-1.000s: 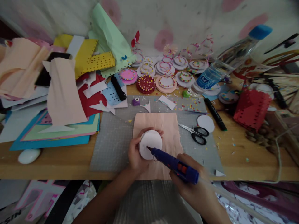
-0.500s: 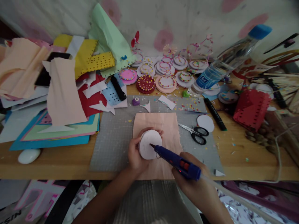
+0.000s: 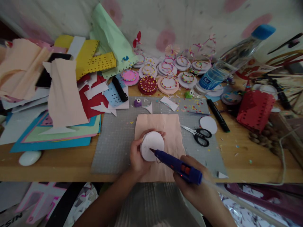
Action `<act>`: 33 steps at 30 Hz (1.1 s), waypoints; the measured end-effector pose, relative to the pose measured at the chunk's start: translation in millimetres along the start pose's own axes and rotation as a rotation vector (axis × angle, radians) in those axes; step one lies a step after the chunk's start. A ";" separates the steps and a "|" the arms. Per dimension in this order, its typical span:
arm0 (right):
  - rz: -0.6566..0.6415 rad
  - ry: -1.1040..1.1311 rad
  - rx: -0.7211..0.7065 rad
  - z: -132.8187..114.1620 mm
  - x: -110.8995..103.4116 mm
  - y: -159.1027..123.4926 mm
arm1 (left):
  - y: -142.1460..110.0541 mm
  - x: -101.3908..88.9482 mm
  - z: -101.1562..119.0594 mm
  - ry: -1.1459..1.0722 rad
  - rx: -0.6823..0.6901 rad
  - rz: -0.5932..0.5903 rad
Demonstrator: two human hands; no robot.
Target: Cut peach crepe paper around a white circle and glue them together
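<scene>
My left hand (image 3: 137, 159) is closed round the edge of a round white paper disc (image 3: 153, 140), its face turned up toward me. In my right hand (image 3: 194, 179) is a blue hot glue gun (image 3: 176, 165) with a glowing red light. The gun's dark nozzle points left at the disc, near its middle; whether the tip touches the surface I cannot tell. Under both lies a sheet of peach crepe paper (image 3: 170, 129) on a grey cutting mat (image 3: 113, 142). Black-handled scissors (image 3: 200, 135) and another white disc (image 3: 208, 125) lie to the right.
Several decorated paper discs (image 3: 168, 83) stand along the back, beside a tilted water bottle (image 3: 227, 63). Coloured paper (image 3: 66, 94) is heaped at left. A black marker (image 3: 217, 115) and a red punched-paper piece (image 3: 255, 108) lie at right. The gun's cord (image 3: 236, 200) trails off lower right.
The glue gun and my right hand have shifted slightly left, so the nozzle sits a little further left and lower over the disc. My left hand stays in place.
</scene>
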State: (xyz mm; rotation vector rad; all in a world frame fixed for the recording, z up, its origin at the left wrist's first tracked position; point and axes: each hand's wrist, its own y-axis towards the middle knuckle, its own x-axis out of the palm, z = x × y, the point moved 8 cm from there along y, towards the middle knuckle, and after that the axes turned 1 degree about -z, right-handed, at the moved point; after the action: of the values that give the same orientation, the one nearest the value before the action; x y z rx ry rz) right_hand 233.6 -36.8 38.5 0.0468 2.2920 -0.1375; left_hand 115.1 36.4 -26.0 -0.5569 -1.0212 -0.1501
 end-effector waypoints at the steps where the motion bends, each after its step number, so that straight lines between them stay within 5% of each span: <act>1: 0.012 -0.004 -0.003 -0.2 -1.4 0.5 | 0.0 0.1 -0.2 -0.001 -0.002 -0.005; 33: 0.056 0.060 0.086 14.3 -3.2 5.2 | 0.5 -1.0 -1.9 0.010 -0.002 -0.009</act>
State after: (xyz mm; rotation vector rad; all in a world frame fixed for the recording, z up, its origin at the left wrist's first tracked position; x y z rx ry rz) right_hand 246.7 -33.3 31.1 0.1615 2.3413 -0.2086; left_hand 116.3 35.7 -27.8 -0.5531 -1.0139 -0.1623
